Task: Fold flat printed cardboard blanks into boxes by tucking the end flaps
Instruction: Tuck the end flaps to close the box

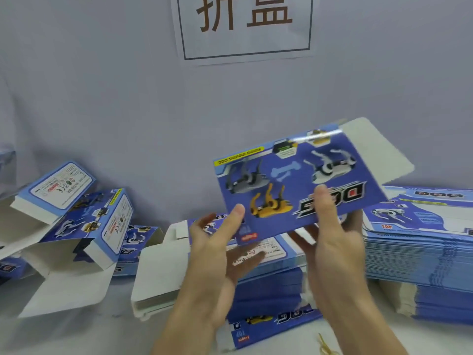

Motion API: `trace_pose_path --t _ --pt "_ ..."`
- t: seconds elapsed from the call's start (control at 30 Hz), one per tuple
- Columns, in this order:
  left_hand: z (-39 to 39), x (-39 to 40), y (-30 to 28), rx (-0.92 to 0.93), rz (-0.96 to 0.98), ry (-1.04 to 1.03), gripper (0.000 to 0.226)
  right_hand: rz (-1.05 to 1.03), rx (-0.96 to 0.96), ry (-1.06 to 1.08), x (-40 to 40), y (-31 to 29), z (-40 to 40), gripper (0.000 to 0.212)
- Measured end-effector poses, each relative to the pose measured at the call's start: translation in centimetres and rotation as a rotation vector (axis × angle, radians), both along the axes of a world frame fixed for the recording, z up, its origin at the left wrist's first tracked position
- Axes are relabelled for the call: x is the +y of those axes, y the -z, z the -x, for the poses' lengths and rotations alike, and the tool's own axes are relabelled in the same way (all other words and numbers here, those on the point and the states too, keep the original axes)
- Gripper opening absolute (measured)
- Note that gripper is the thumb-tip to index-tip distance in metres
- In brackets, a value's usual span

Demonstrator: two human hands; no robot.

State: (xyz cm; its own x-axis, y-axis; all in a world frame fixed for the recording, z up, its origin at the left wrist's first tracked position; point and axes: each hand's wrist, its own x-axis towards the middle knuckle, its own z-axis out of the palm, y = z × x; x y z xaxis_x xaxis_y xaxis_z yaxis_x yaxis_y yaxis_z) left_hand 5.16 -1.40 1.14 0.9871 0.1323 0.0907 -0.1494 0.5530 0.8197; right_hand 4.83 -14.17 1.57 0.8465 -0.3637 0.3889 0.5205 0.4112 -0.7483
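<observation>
While both hands hold it up off the pale worktop (76, 336), the flat blue printed cardboard blank with robot-dog pictures (294, 185) is still a closed sleeve, so I judge the step in hand to be the very start of one box: a fresh blank lifted and not yet squared open.

The right hand (335, 242) pinches the blank's near edge, thumb lying on the printed face beside the big lettering and fingers curled underneath. The left hand (217, 254) grips the lower left corner of the blank, thumb on top, with its other fingers spread loosely below; how firmly they press I cannot tell. The blank tilts, its far right corner highest, and a plain white end flap (384, 155) sticks out flat beyond that corner.

Directly under the blank sits a low stack of matching blue blanks (268, 285). To the blank's right rises a taller stack of flat blanks (419, 254). Well to the blank's left lie half-formed blue boxes with white flaps hanging open (84, 226).

Next, I think, the sleeve must be pushed at opposite creases until it pops into a rectangular tube, then the small side flaps folded in and the white end flap tucked. That calls for a shift of grip towards the edges.
</observation>
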Motion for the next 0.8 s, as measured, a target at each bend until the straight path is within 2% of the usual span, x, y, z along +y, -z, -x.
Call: trace_pose_path --t 0.07,0.1,0.17,0.27,0.37,0.43,0.57,0.7,0.8 --pt "0.1 1.1 -0.2 -0.050 -0.291 -0.135 0.074 0.123 -0.007 0.046 -1.6 -0.4 0.1 0.066" --pt "0.2 1.9 -0.4 -0.100 -0.378 -0.213 0.069 0.222 0.001 0.039 -2.3 -0.5 0.1 0.067" --pt "0.1 3.6 -0.7 -0.186 -0.421 -0.274 0.059 0.435 0.011 -0.055 -3.3 -0.6 0.4 0.076" --pt "0.3 4.8 -0.9 -0.259 -0.472 -0.110 0.060 0.733 0.098 -0.281 -3.8 -0.4 0.9 0.101" --pt "0.8 4.1 -0.7 -0.359 -0.532 -0.033 0.065 0.911 0.132 -0.427 -3.7 -0.3 1.1 0.104" --pt "0.8 3.6 -0.3 -0.419 -0.540 -0.065 0.063 0.899 0.134 -0.438 -3.6 -0.1 0.9 0.105" --pt "0.5 2.6 0.3 -0.446 -0.409 -0.063 0.050 0.752 0.030 -0.322 -3.3 0.3 0.8 0.104" --pt "0.2 1.3 0.9 -0.437 -0.429 -0.164 0.053 0.606 -0.068 -0.345 -1.8 0.4 -0.2 0.079" --pt "0.2 0.9 1.0 -0.402 -0.488 -0.208 0.044 0.439 -0.016 -0.236 -1.0 0.5 -0.8 0.067"
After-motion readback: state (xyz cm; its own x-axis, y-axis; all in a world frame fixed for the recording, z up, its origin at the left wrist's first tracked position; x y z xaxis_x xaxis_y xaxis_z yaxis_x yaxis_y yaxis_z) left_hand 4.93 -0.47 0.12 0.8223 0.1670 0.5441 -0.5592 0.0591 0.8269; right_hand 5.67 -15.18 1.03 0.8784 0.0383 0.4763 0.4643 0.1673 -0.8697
